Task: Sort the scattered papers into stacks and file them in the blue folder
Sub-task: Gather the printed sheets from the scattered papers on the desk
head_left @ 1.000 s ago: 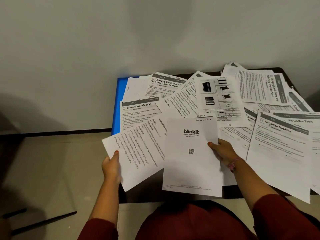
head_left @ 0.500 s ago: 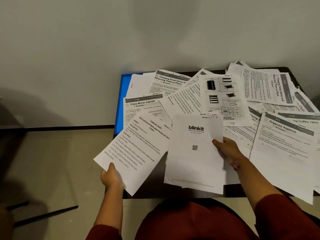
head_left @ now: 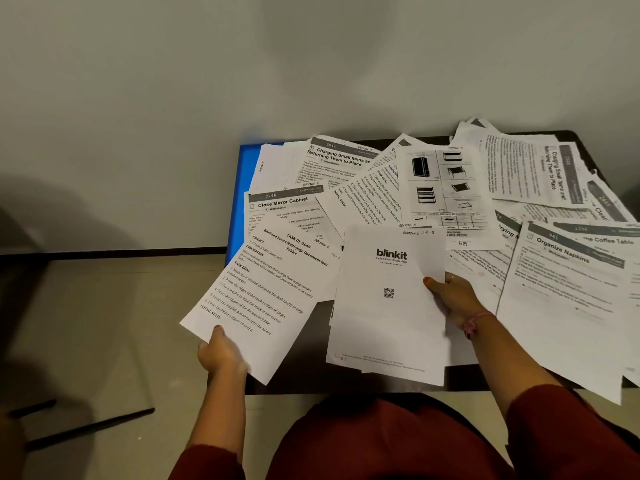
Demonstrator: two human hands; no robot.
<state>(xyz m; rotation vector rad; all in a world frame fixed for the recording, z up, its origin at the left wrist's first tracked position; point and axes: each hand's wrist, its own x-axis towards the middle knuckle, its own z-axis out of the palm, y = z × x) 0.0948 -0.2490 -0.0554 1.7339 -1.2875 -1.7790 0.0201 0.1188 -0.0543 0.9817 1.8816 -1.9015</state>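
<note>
White paper is what I have in both hands. My left hand [head_left: 221, 353] pinches the near left corner of the typed task sheet [head_left: 263, 296], thumb on top, and the sheet is tilted out past the table's left edge. My right hand [head_left: 453, 301] clamps the right edge of the blinkit page [head_left: 384, 306], thumb on its face, with at least one more sheet under it, to judge from the offset near edges.

Around these, the scattered papers [head_left: 408, 188] overlap across the dark table [head_left: 568, 136], from the Close Mirror Cabinet sheet [head_left: 284, 211] at the left to the Organize Napkins sheet [head_left: 568, 292] at the right. The blue folder [head_left: 244, 188] lies at the far left, mostly buried; only a strip along its left edge shows.

I judge sorting has barely begun. To do this step well, I would read each heading before choosing a pile, square the edges together, and uncover the folder early so it can be opened.
</note>
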